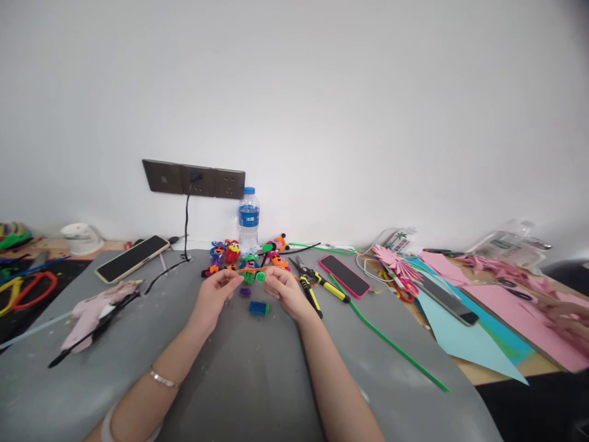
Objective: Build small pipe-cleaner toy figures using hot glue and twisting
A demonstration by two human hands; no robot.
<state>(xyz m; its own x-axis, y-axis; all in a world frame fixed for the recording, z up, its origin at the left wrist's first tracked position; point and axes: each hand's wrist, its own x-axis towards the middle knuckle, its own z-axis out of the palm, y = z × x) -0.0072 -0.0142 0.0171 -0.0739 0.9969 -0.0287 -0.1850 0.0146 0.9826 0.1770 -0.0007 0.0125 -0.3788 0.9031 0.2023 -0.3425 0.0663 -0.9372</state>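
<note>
My left hand [216,296] is closed in a pinch, with an orange pipe cleaner [251,269] running from it toward the other hand. My right hand [286,291] pinches a small green pipe-cleaner coil [261,277] at its fingertips. Just below the fingers a small purple coil [245,292] lies on the grey mat [248,380]. Nearer to me rests a blue rolled piece with a green end [259,308]. Colourful pipe-cleaner figures [232,250] cluster behind my hands, partly covered by them.
Yellow-handled pliers [331,288], a pink-cased phone [344,275] and a long green pipe cleaner [396,344] lie at right. A water bottle [249,221] stands against the wall. Leftward are a glue gun [94,310] and another phone [133,259]. Another person's hand [568,310] is far right.
</note>
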